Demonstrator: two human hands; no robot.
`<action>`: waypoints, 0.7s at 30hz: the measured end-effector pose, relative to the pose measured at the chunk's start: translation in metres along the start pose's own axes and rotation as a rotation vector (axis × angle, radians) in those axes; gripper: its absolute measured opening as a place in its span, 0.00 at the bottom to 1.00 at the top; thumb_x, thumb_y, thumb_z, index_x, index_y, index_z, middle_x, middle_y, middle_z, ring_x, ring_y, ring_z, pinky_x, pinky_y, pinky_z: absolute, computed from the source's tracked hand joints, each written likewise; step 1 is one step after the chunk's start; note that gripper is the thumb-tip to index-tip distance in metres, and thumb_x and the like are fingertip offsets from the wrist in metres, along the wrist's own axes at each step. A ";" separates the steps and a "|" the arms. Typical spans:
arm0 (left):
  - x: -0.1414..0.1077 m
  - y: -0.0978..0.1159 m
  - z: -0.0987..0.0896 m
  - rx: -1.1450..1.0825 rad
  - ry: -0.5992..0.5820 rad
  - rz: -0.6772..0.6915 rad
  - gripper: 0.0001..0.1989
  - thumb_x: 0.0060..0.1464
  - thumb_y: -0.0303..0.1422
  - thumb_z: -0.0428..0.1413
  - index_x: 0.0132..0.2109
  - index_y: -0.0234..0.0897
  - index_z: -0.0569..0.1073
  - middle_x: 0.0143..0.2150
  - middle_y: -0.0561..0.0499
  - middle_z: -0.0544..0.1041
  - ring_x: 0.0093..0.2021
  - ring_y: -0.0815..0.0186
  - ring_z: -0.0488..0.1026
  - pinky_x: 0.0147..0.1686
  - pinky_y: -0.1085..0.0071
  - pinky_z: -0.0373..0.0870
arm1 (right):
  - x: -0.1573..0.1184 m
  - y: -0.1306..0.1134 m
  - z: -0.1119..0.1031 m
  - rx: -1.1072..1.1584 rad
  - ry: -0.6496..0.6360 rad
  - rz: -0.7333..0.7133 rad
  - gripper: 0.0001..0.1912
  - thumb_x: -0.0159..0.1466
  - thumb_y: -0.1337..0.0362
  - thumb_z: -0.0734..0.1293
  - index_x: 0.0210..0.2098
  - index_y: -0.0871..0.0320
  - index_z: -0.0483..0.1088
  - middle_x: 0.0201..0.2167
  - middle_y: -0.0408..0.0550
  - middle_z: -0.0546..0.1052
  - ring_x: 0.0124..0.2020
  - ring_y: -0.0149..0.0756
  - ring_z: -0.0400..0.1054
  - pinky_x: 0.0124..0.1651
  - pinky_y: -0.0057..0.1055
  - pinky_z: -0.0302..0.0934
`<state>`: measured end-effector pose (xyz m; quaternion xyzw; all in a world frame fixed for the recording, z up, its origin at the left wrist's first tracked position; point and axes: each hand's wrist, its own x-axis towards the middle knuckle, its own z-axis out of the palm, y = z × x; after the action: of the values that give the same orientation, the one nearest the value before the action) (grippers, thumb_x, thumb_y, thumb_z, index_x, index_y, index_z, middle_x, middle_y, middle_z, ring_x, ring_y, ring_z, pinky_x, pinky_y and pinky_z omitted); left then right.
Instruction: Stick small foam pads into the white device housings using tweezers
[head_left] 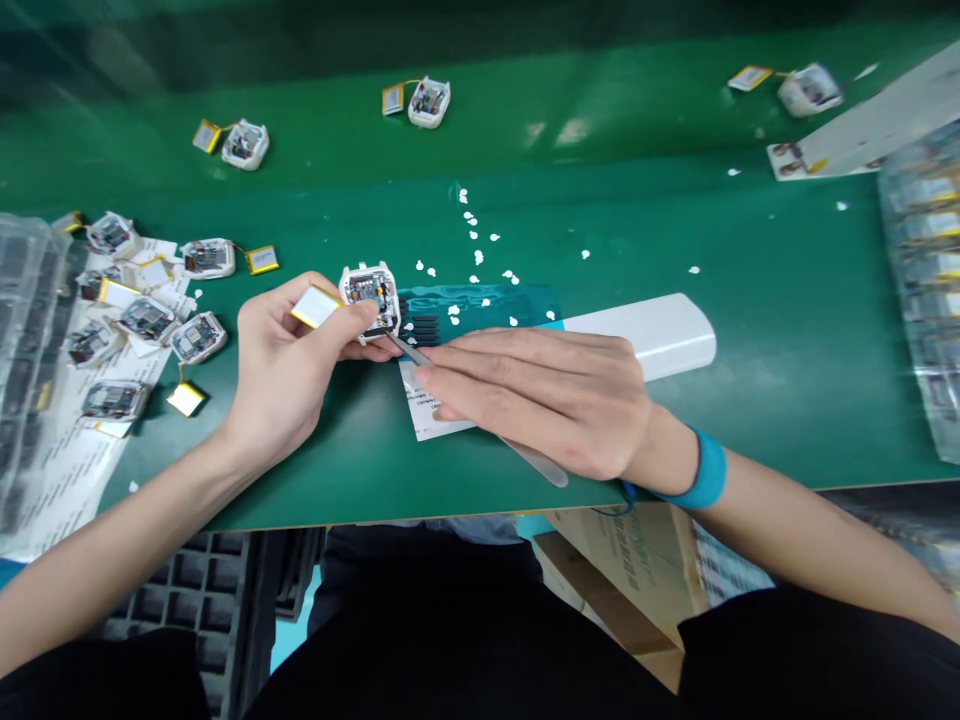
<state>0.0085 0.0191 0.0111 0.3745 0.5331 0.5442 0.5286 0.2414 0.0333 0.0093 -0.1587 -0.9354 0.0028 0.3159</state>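
The left hand (281,365) has its thumb and fingers clamped on one white casing (373,296), the thumb lying over the circuit board inside; one silver-and-yellow battery (316,306) sits beside that thumb. The right hand (551,395) keeps its long fingers together, closed on one slim silver tool (411,352) — its tip is at the casing's lower right corner, too small to tell whether it grips anything. A blue wristband (709,468) circles the right wrist.

Just beyond the casing lie a blue film (517,300), several black strips (425,331) and a printed paper slip (435,412), with a rounded white object (675,335) past the right hand. Many small white stickers (478,257) dot the green table (787,400), too many to count surely.

Three more units (430,103) stand along the far side, each with one battery. At left, at least six others (208,259) cluster on and beside a printed sheet (82,490). Clear trays (26,290) flank the work, one on each side — below the table edge are black gridded trays (204,575) and a cardboard box (637,560).
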 end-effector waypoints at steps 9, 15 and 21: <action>-0.001 -0.005 0.001 0.101 -0.016 0.062 0.15 0.52 0.31 0.72 0.46 0.42 0.80 0.32 0.55 0.83 0.24 0.65 0.82 0.28 0.71 0.85 | 0.005 -0.001 0.002 0.029 0.041 0.020 0.11 0.74 0.68 0.69 0.54 0.53 0.77 0.51 0.45 0.86 0.51 0.36 0.83 0.57 0.29 0.79; 0.002 -0.010 -0.002 0.137 -0.029 0.111 0.13 0.53 0.31 0.71 0.46 0.41 0.81 0.35 0.54 0.84 0.25 0.66 0.82 0.27 0.74 0.83 | 0.009 -0.002 0.003 0.102 0.125 0.063 0.10 0.72 0.70 0.70 0.52 0.57 0.77 0.46 0.47 0.87 0.48 0.37 0.84 0.54 0.30 0.80; 0.002 -0.006 -0.003 0.113 -0.044 0.073 0.14 0.53 0.33 0.72 0.46 0.42 0.80 0.37 0.53 0.85 0.25 0.65 0.83 0.28 0.73 0.84 | 0.007 -0.002 0.007 0.172 0.147 0.125 0.12 0.72 0.71 0.69 0.53 0.56 0.77 0.44 0.47 0.87 0.45 0.37 0.84 0.50 0.30 0.81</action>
<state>0.0065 0.0197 0.0046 0.4347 0.5371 0.5240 0.4980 0.2313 0.0340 0.0086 -0.1886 -0.8943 0.0910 0.3954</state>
